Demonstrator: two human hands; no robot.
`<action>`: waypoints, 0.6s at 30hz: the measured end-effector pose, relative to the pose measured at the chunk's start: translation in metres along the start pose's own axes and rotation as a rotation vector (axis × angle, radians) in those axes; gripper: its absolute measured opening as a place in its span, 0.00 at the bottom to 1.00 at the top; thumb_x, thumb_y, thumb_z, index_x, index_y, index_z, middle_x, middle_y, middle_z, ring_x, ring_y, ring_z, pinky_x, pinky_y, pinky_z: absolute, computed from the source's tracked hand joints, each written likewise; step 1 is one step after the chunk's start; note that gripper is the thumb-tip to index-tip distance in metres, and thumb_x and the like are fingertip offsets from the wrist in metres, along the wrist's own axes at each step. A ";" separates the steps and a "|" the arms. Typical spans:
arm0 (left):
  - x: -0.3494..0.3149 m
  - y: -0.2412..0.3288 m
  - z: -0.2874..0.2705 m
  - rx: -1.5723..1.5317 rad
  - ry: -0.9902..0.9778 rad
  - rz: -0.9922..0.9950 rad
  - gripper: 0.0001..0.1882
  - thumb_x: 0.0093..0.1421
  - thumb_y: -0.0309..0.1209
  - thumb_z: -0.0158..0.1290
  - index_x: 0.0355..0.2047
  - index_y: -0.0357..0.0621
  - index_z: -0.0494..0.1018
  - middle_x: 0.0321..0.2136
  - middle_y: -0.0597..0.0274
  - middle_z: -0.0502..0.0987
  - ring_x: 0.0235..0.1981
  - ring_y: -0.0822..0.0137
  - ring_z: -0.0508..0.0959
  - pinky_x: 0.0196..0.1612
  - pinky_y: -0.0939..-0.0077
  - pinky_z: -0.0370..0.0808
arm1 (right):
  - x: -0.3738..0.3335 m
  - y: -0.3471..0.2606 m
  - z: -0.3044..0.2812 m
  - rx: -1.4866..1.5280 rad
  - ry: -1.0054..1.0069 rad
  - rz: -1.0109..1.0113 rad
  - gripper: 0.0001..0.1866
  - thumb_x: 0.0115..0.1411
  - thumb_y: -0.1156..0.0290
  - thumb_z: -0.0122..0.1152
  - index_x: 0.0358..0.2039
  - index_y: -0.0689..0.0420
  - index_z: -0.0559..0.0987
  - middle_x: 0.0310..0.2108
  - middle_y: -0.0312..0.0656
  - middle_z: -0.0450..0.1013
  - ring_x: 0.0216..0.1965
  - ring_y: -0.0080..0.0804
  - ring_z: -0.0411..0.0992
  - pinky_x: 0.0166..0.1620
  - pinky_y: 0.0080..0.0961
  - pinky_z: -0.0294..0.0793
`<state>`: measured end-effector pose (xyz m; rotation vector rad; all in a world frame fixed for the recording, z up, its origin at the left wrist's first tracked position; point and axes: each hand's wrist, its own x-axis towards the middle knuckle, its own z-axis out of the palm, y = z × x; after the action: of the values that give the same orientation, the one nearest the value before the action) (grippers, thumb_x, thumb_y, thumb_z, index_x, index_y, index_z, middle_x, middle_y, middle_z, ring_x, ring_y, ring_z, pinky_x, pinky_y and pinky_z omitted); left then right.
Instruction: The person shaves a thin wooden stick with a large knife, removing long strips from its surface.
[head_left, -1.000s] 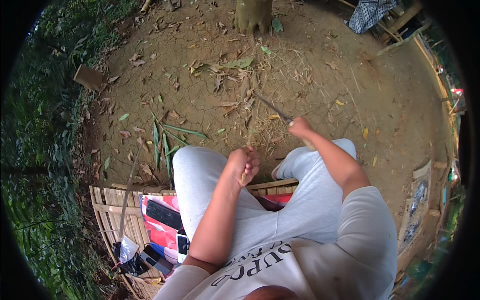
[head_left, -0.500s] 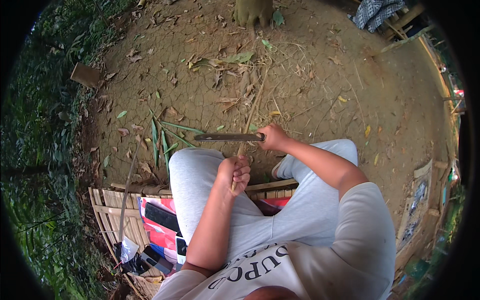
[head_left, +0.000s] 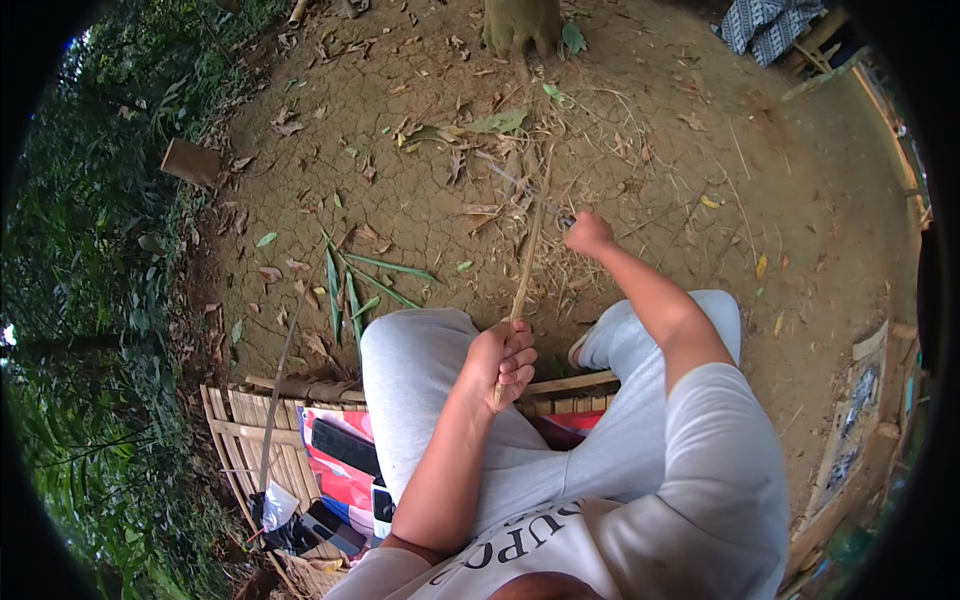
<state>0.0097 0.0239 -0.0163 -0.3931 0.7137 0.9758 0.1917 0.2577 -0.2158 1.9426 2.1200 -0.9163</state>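
Your left hand (head_left: 508, 362) is closed in a fist around the lower part of a slender tan stick (head_left: 530, 255); a short end shows below the fist, and the longer part runs forward over the bare ground (head_left: 640, 260); your right hand (head_left: 589, 234) is wrapped around the grip of a long knife (head_left: 515, 182), its blade blurred and pointing away and to the left; knife and stick cross in the view, though contact between them cannot be confirmed.

As to progress: the stick appears to be in one piece, with no leaves seen on it; the work is judged under way rather than finished, since both pieces are in hand; pale strands (head_left: 575, 270) lie on the soil near the stick, possibly offcuts, source unconfirmed; whatever is left appears to rest with this same stick; the amount cannot be judged, as its surface is too small to read; a thin rod (head_left: 284, 350) crosses the edge of the slatted bench (head_left: 243, 405) to your left; whether finished or waiting, cannot tell.
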 end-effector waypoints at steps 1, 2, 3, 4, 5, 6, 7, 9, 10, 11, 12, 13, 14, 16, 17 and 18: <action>0.001 0.007 -0.001 -0.031 0.001 0.003 0.08 0.67 0.28 0.33 0.31 0.48 0.60 0.13 0.76 0.55 0.08 0.81 0.52 0.06 0.87 0.50 | -0.006 -0.010 -0.008 -0.034 0.028 -0.071 0.09 0.46 0.73 0.59 0.29 0.61 0.79 0.30 0.56 0.76 0.36 0.52 0.77 0.40 0.43 0.76; 0.001 0.012 -0.002 -0.063 -0.002 -0.014 0.08 0.68 0.28 0.33 0.31 0.48 0.60 0.13 0.76 0.55 0.08 0.81 0.52 0.06 0.87 0.50 | -0.014 -0.010 -0.011 -0.054 0.028 -0.167 0.08 0.45 0.73 0.59 0.28 0.60 0.79 0.29 0.55 0.76 0.35 0.52 0.77 0.39 0.43 0.76; 0.002 0.016 -0.003 -0.099 -0.002 -0.028 0.08 0.68 0.29 0.32 0.31 0.48 0.60 0.12 0.76 0.54 0.07 0.81 0.52 0.06 0.87 0.50 | -0.022 -0.014 -0.010 -0.075 0.024 -0.267 0.07 0.45 0.73 0.59 0.27 0.60 0.78 0.28 0.55 0.76 0.34 0.52 0.77 0.38 0.43 0.76; 0.000 0.019 -0.001 -0.105 0.017 -0.015 0.08 0.68 0.28 0.32 0.31 0.46 0.60 0.12 0.76 0.55 0.07 0.82 0.52 0.06 0.87 0.51 | -0.030 -0.017 -0.008 -0.097 0.017 -0.368 0.06 0.44 0.73 0.59 0.25 0.59 0.78 0.27 0.54 0.76 0.33 0.52 0.77 0.36 0.43 0.76; 0.000 0.021 -0.001 -0.152 -0.010 -0.011 0.08 0.67 0.27 0.33 0.31 0.45 0.61 0.12 0.75 0.55 0.07 0.82 0.53 0.05 0.88 0.51 | -0.046 -0.024 -0.016 -0.079 0.013 -0.493 0.05 0.43 0.73 0.59 0.24 0.59 0.77 0.25 0.53 0.75 0.32 0.51 0.76 0.35 0.43 0.75; -0.002 0.022 -0.003 -0.202 -0.037 -0.003 0.08 0.67 0.26 0.33 0.31 0.43 0.61 0.12 0.75 0.56 0.06 0.82 0.53 0.05 0.88 0.51 | -0.062 -0.032 -0.025 -0.063 0.005 -0.621 0.04 0.42 0.73 0.59 0.22 0.58 0.75 0.23 0.51 0.74 0.30 0.51 0.76 0.33 0.42 0.75; -0.002 0.023 -0.003 -0.248 -0.058 -0.002 0.08 0.67 0.25 0.33 0.32 0.41 0.61 0.13 0.74 0.57 0.06 0.83 0.54 0.05 0.89 0.52 | -0.072 -0.037 -0.029 -0.058 -0.009 -0.663 0.04 0.42 0.73 0.58 0.21 0.58 0.75 0.23 0.52 0.74 0.30 0.52 0.75 0.33 0.43 0.75; -0.004 0.027 -0.005 -0.339 -0.088 -0.007 0.10 0.68 0.27 0.32 0.31 0.40 0.62 0.12 0.74 0.57 0.06 0.82 0.54 0.05 0.89 0.52 | -0.081 -0.047 -0.029 -0.041 -0.047 -0.759 0.04 0.42 0.71 0.57 0.20 0.57 0.75 0.22 0.52 0.74 0.29 0.54 0.75 0.33 0.45 0.74; -0.005 0.027 -0.006 -0.353 -0.098 -0.005 0.10 0.68 0.27 0.32 0.31 0.40 0.62 0.12 0.74 0.57 0.06 0.82 0.54 0.05 0.89 0.52 | -0.076 -0.044 -0.026 -0.051 -0.037 -0.786 0.06 0.41 0.70 0.59 0.23 0.55 0.77 0.22 0.49 0.75 0.30 0.50 0.76 0.32 0.43 0.74; -0.005 0.028 -0.006 -0.359 -0.110 -0.003 0.11 0.68 0.27 0.31 0.31 0.39 0.62 0.12 0.74 0.57 0.06 0.82 0.54 0.05 0.89 0.52 | -0.064 -0.036 -0.024 -0.046 -0.033 -0.717 0.06 0.41 0.70 0.60 0.23 0.55 0.78 0.23 0.49 0.76 0.30 0.49 0.77 0.33 0.43 0.75; -0.006 0.030 -0.005 -0.384 -0.114 -0.012 0.11 0.68 0.28 0.31 0.31 0.39 0.62 0.12 0.74 0.56 0.06 0.82 0.54 0.05 0.89 0.52 | -0.045 -0.026 -0.020 -0.041 -0.033 -0.655 0.07 0.42 0.69 0.60 0.24 0.54 0.79 0.23 0.48 0.76 0.31 0.48 0.77 0.34 0.43 0.75; -0.007 0.030 -0.003 -0.405 -0.117 -0.028 0.11 0.69 0.28 0.31 0.31 0.40 0.62 0.12 0.74 0.56 0.06 0.82 0.54 0.05 0.89 0.52 | -0.024 -0.012 -0.016 -0.035 -0.031 -0.584 0.07 0.42 0.69 0.61 0.25 0.54 0.79 0.24 0.48 0.76 0.31 0.47 0.77 0.35 0.42 0.75; -0.008 0.029 -0.002 -0.426 -0.115 -0.046 0.11 0.69 0.28 0.31 0.31 0.40 0.62 0.12 0.74 0.56 0.06 0.82 0.54 0.05 0.89 0.52 | 0.007 0.008 -0.011 -0.120 -0.012 -0.350 0.08 0.42 0.69 0.63 0.26 0.55 0.80 0.24 0.49 0.76 0.31 0.46 0.77 0.35 0.41 0.76; 0.000 0.021 -0.003 -0.405 -0.085 -0.046 0.11 0.69 0.28 0.31 0.32 0.40 0.62 0.11 0.74 0.56 0.06 0.81 0.54 0.05 0.89 0.52 | 0.045 0.021 -0.009 -0.209 0.021 -0.108 0.09 0.43 0.69 0.64 0.27 0.56 0.80 0.26 0.51 0.76 0.32 0.46 0.78 0.37 0.41 0.76; 0.003 0.021 -0.003 -0.389 -0.066 -0.045 0.11 0.70 0.28 0.31 0.32 0.40 0.62 0.11 0.74 0.56 0.06 0.81 0.54 0.06 0.89 0.53 | 0.051 0.017 -0.008 -0.205 0.030 -0.084 0.08 0.45 0.70 0.61 0.28 0.56 0.80 0.27 0.52 0.77 0.33 0.46 0.77 0.38 0.41 0.76; 0.002 0.023 0.003 -0.373 -0.146 -0.042 0.12 0.70 0.30 0.31 0.32 0.40 0.62 0.11 0.74 0.56 0.06 0.81 0.54 0.05 0.89 0.53 | 0.056 0.012 -0.007 -0.201 0.039 -0.060 0.08 0.46 0.70 0.59 0.29 0.57 0.80 0.29 0.53 0.77 0.35 0.47 0.77 0.40 0.41 0.76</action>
<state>-0.0078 0.0386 -0.0159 -0.6526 0.3876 1.0876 0.1959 0.3094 -0.2412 1.8221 2.2065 -0.6503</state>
